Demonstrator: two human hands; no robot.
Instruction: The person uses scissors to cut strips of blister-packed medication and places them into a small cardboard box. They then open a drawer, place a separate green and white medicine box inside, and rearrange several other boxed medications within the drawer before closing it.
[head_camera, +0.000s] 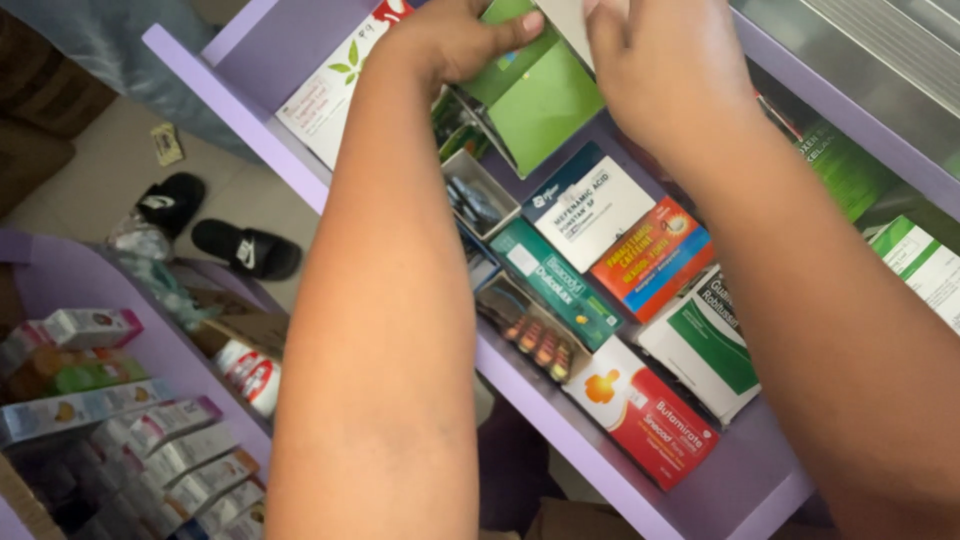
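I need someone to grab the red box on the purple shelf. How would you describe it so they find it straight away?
Start at the purple shelf under the arms and follow its front edge toward its near end. The red box lies flat there, last in the row, beside a white-and-green box. It is the only red one, with a white end bearing an orange figure.

The green box (535, 95) between the left hand (450, 40) and right hand (660, 60) was thin cardboard with a soft sheen. The purple shelf (720, 470) looked painted, smooth and matt. The red box (645, 410) and teal box (555, 280) were glossy printed card. The blister strips (535, 340) shone like foil and plastic. The black slides (245, 250) on the floor looked like matt rubber.
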